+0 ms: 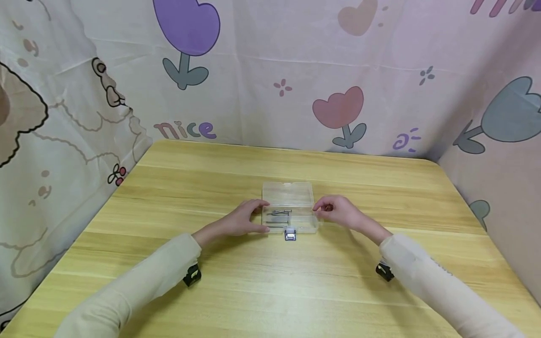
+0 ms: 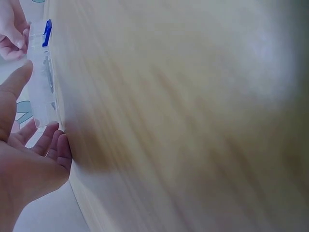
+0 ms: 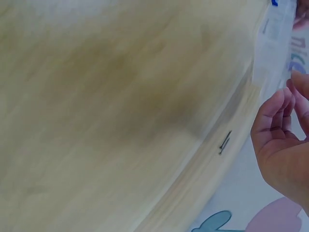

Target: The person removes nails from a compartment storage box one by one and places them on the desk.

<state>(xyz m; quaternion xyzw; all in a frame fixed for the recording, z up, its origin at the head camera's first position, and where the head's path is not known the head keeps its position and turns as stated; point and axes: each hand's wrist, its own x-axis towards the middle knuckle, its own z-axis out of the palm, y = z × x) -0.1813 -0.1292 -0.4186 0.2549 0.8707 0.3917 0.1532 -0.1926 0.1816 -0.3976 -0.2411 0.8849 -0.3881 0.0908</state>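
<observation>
A clear plastic box (image 1: 303, 224) lies on the table with its lid (image 1: 287, 193) folded back. Several thin metal fasteners, like nails or screws (image 1: 280, 213), are in its left part. A blue-edged latch (image 1: 290, 234) sticks out at the front. My left hand (image 1: 243, 218) holds the box's left end, thumb at the front corner and fingers at the back. At the box's right edge is my right hand (image 1: 338, 211), fingers curled and thumb near the index fingertip; I cannot tell whether it pinches anything. In the right wrist view, two dark fasteners (image 3: 225, 143) lie on the table near that hand.
The wood-grain table (image 1: 270, 291) reaches back to a patterned cloth (image 1: 262, 108), which also hangs along both sides. Black wrist-worn devices (image 1: 192, 275) sit under both sleeve cuffs, close over the tabletop.
</observation>
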